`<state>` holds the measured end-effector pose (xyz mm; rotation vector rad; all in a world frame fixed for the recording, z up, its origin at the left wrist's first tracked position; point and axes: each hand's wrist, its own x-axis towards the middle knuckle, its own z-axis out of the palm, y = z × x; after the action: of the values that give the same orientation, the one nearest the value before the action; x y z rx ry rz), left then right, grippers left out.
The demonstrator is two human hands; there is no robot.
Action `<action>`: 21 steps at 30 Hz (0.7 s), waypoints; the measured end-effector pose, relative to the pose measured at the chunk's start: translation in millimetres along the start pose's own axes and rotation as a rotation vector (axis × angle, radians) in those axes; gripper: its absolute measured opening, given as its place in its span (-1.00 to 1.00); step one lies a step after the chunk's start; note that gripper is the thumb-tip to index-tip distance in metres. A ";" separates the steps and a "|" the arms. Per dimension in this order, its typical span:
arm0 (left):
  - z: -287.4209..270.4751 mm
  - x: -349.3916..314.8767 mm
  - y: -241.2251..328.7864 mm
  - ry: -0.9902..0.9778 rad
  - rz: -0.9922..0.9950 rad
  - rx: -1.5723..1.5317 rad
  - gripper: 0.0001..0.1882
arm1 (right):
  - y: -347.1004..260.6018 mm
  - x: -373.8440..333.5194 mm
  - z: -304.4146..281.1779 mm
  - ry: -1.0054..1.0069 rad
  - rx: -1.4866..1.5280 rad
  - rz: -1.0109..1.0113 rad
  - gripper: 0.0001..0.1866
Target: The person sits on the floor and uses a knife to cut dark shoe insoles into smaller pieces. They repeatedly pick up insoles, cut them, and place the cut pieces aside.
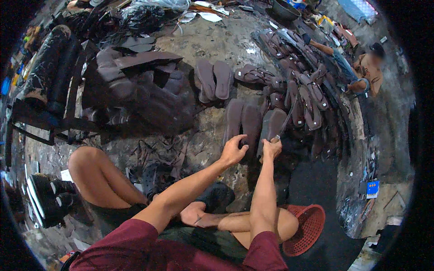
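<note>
I sit on the floor with dark brown sandal soles laid out before me. My left hand (233, 150) rests with fingers spread on a brown sole (251, 123). My right hand (272, 147) is closed around the handle of a thin metal blade (288, 118) that points up and away over another sole (272, 125). A third sole (233, 118) lies just left of these.
A pair of soles (214, 79) and a pile of strapped sandals (298, 77) lie farther out. Brown sheet material (144, 86) is heaped at left. A red plastic basket (307, 226) sits by my right knee. Another person (361, 67) sits at far right.
</note>
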<state>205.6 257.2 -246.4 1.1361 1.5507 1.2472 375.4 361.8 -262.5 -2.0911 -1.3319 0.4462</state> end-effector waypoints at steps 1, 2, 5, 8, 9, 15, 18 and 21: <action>1.4 1.8 6.0 -0.037 -0.055 -0.038 -0.50 | -0.2 2.6 -7.6 0.048 -0.064 0.011 -0.60; 3.1 5.9 10.3 -0.106 -0.103 -0.074 -0.38 | 3.2 7.4 -15.8 0.162 0.018 -0.084 -0.64; 0.2 18.6 6.1 0.008 0.001 -0.393 -0.19 | -61.6 -22.2 -34.8 0.225 0.079 -0.205 -0.64; -22.0 35.4 17.3 -0.097 -0.198 -0.858 -0.12 | -124.1 -72.3 -75.9 -0.472 0.559 -0.046 -0.66; -32.4 42.2 20.4 -0.133 -0.263 -1.014 -0.09 | -133.4 -79.2 -84.0 -0.747 0.849 0.067 -0.66; -113.7 31.2 -19.1 -0.472 -0.347 -1.508 -0.21 | -105.4 -58.3 -39.8 -0.323 0.160 0.011 -0.70; -131.7 5.8 5.7 -0.557 -0.276 -1.682 -0.14 | -63.3 -66.9 10.8 -0.173 -0.141 0.016 -0.51; -146.5 -10.6 11.4 -0.515 -0.295 -1.676 -0.13 | -39.7 -83.4 37.8 -0.151 0.114 -0.113 -0.44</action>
<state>69.8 213.1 -209.9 0.0322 -0.0194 1.3095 289.8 310.9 -268.6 -1.9102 -1.4665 0.6262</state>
